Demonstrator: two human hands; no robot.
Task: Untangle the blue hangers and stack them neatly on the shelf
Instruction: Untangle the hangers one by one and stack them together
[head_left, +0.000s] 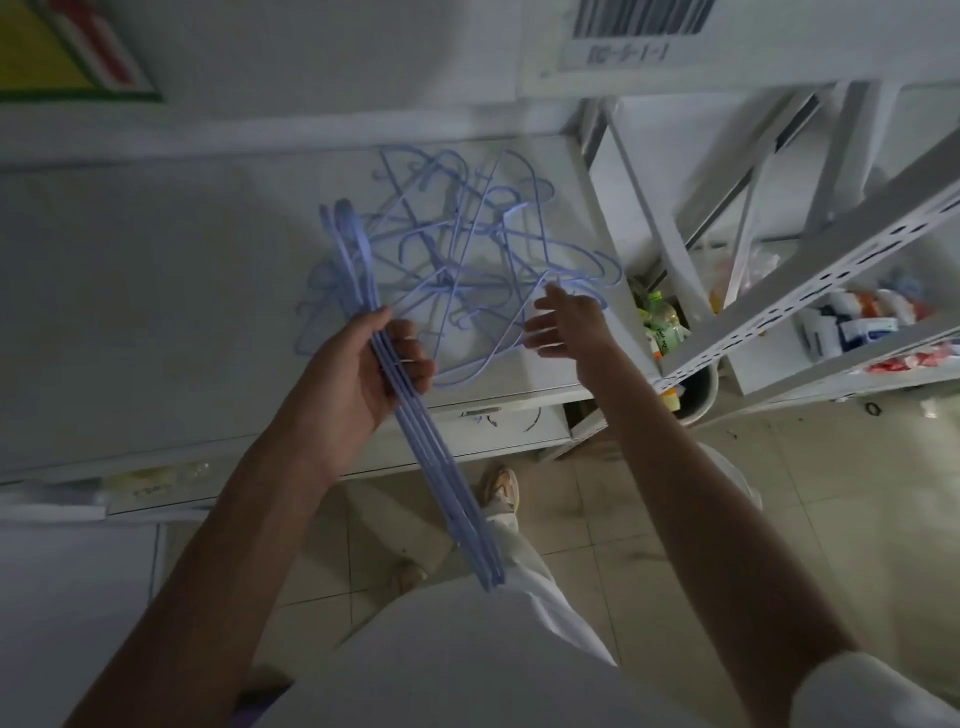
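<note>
1. Two hands work above a white shelf (156, 249); the left hand (358, 374) has its fingers curled round a bundle of aligned blue hangers (436, 467), which slants down toward the person's legs
2. Right hand (563, 322), fingers spread and relaxed, grasps nothing and sits at the near right edge of the tangled blue hangers (457, 249)
3. Tangled heap lies on the shelf top, beside a white perforated rack (810, 270) holding packaged goods (852, 322)
</note>
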